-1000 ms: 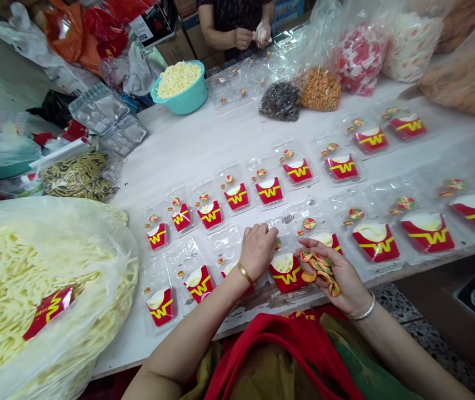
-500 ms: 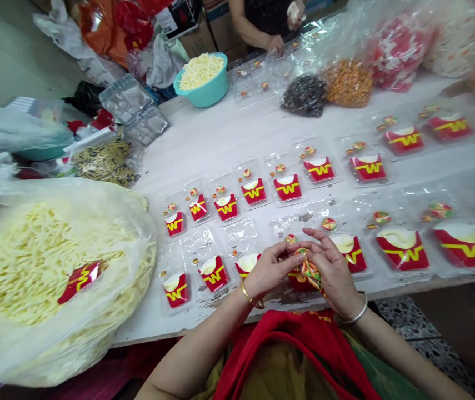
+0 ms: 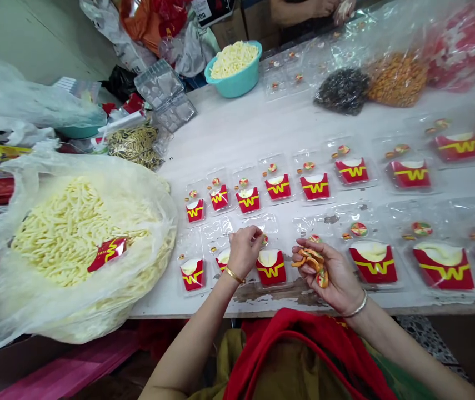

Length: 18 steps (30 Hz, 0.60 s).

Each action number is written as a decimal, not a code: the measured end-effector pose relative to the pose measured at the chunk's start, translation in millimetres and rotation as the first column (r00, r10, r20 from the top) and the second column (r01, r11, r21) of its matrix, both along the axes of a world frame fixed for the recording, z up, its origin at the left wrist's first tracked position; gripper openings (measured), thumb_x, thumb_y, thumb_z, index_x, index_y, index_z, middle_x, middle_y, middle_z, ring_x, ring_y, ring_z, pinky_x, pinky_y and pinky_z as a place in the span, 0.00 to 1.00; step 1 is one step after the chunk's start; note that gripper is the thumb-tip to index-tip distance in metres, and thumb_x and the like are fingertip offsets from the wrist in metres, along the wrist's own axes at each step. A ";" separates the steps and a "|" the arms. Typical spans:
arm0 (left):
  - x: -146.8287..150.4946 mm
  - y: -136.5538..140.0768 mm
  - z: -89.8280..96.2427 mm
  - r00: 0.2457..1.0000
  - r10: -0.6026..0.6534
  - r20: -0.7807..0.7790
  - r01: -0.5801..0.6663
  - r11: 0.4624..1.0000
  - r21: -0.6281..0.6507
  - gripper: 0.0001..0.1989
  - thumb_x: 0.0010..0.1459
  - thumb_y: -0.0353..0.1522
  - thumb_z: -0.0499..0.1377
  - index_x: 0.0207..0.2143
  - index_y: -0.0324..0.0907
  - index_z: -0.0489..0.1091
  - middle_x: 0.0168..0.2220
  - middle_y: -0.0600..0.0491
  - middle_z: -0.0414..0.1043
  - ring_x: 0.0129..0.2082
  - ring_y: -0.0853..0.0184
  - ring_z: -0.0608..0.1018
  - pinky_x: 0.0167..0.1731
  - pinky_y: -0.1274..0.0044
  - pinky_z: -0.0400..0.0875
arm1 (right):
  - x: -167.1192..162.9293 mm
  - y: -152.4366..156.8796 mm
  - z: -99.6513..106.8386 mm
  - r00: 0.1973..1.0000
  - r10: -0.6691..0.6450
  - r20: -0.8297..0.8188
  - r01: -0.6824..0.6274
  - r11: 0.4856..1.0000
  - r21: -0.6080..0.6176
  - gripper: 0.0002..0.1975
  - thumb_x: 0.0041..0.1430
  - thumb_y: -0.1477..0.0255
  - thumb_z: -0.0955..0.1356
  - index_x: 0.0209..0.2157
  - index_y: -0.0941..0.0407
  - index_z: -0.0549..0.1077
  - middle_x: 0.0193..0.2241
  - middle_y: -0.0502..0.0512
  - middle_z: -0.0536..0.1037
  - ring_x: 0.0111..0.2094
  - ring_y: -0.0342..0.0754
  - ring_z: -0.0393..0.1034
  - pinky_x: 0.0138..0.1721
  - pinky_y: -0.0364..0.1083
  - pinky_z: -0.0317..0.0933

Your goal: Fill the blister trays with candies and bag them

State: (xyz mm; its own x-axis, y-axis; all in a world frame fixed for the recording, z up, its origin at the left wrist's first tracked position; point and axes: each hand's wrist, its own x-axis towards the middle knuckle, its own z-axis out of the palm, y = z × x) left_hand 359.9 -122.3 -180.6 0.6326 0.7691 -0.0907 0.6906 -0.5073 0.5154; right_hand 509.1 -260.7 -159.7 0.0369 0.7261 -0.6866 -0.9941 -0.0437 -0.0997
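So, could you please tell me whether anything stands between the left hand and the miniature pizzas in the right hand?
Nothing visible does: the gap from the left hand to the miniature pizzas looks open, and a red W-marked fries carton lies low nearby.

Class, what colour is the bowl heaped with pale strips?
The bowl is turquoise; see the head view.

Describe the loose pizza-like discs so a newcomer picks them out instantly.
At the near edge of the white table, find the right hand, with the silver bracelet at its wrist. The loose discs are in that hand, orange with bits of red and green. They overlap in a bunch, while similar discs in the clear trays lie singly.
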 end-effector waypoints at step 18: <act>-32.2 -43.9 32.4 0.805 0.047 0.592 0.103 0.971 -0.218 0.05 0.61 0.32 0.54 0.36 0.41 0.67 0.36 0.50 0.68 0.39 0.67 0.71 0.41 0.73 0.66 | -32.9 22.9 3.6 0.998 0.050 -0.030 -0.052 0.995 -0.080 0.10 0.63 0.76 0.60 0.35 0.61 0.72 0.28 0.61 0.78 0.29 0.46 0.75 0.28 0.42 0.70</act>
State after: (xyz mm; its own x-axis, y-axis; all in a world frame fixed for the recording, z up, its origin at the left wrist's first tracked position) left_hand 327.8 -166.2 -148.2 0.6412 0.7551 0.1369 0.2020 -0.3381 0.9192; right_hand 476.2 -237.8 -156.1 -0.0189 0.6689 -0.7431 -0.9927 -0.1013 -0.0659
